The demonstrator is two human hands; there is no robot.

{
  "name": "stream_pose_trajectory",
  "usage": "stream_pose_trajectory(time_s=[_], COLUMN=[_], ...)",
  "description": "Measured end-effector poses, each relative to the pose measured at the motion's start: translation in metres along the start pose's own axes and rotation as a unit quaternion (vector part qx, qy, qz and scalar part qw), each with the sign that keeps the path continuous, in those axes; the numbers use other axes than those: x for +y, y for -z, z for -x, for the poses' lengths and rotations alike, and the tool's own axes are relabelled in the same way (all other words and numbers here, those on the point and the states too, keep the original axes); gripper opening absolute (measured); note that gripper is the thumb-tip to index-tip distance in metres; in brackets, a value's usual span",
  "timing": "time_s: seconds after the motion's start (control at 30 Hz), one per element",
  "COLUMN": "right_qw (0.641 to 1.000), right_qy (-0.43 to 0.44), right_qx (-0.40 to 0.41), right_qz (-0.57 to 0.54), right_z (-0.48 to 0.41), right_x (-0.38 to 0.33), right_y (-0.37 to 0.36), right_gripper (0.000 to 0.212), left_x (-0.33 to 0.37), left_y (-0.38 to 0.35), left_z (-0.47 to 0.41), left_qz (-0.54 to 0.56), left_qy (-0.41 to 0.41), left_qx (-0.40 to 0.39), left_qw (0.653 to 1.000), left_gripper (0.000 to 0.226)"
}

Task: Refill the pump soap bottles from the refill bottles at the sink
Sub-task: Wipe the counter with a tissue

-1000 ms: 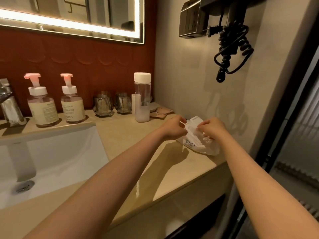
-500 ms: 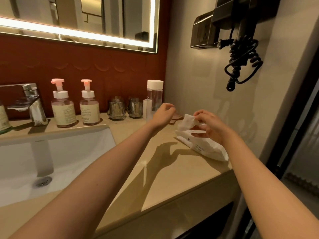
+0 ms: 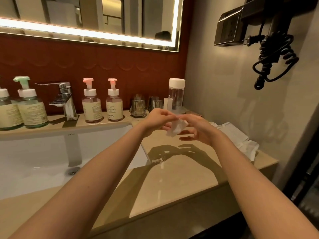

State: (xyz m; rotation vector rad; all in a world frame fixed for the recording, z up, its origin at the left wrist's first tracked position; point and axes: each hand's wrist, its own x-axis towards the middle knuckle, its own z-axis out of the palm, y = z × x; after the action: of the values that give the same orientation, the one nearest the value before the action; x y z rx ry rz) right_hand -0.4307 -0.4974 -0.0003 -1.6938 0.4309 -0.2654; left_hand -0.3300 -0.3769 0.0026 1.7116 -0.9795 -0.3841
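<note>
Above the beige counter, my left hand (image 3: 158,119) and my right hand (image 3: 196,129) both pinch the top edge of a small white wet wipe (image 3: 176,128) that hangs between them. The white wipe pack (image 3: 236,135) lies on the counter to the right. Two pink-pump soap bottles (image 3: 91,105) (image 3: 114,105) stand behind the sink, right of the faucet. Two green-pump bottles (image 3: 30,107) (image 3: 5,109) stand left of it. A tall clear bottle with a white cap (image 3: 176,95) stands at the back right.
The white sink basin (image 3: 43,152) fills the left, with a chrome faucet (image 3: 64,100) behind it. Two glass tumblers (image 3: 138,106) sit by the tall bottle. A hair dryer with a coiled black cord (image 3: 274,56) hangs on the right wall. The counter edge (image 3: 189,200) runs in front.
My right hand pulled a wipe out of the pack and carried it left. My left hand joined it on the wipe. The view shifted left, bringing the green-pump bottles into sight.
</note>
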Motion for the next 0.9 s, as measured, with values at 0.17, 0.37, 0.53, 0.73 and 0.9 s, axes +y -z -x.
stream_pose_trajectory(time_s=[0.17, 0.37, 0.53, 0.73, 0.9], right_qw=[0.999, 0.998, 0.997, 0.997, 0.989], right_qy=[0.001, -0.034, -0.039, -0.002, 0.104], right_qx=[0.023, 0.043, -0.051, 0.031, 0.082], right_qz=[0.035, 0.023, 0.051, 0.074, 0.069], right_z=[-0.008, -0.009, -0.011, -0.018, -0.016], right_x=[0.003, 0.004, 0.008, 0.008, 0.008], right_y=[-0.009, -0.01, -0.016, -0.033, -0.044], right_gripper=[0.021, 0.013, 0.034, 0.029, 0.019], left_x=[-0.004, -0.014, -0.022, -0.026, -0.025], left_y=[0.012, 0.028, 0.031, 0.036, 0.037], left_z=[0.004, 0.005, 0.007, 0.01, 0.013], left_qz=[0.046, 0.051, 0.058, 0.062, 0.087], left_qy=[0.033, 0.07, 0.087, 0.073, 0.048], left_qx=[0.022, 0.049, 0.048, 0.049, 0.069], left_qw=[0.998, 0.995, 0.993, 0.994, 0.993], left_gripper=[0.017, 0.006, 0.011, 0.014, 0.015])
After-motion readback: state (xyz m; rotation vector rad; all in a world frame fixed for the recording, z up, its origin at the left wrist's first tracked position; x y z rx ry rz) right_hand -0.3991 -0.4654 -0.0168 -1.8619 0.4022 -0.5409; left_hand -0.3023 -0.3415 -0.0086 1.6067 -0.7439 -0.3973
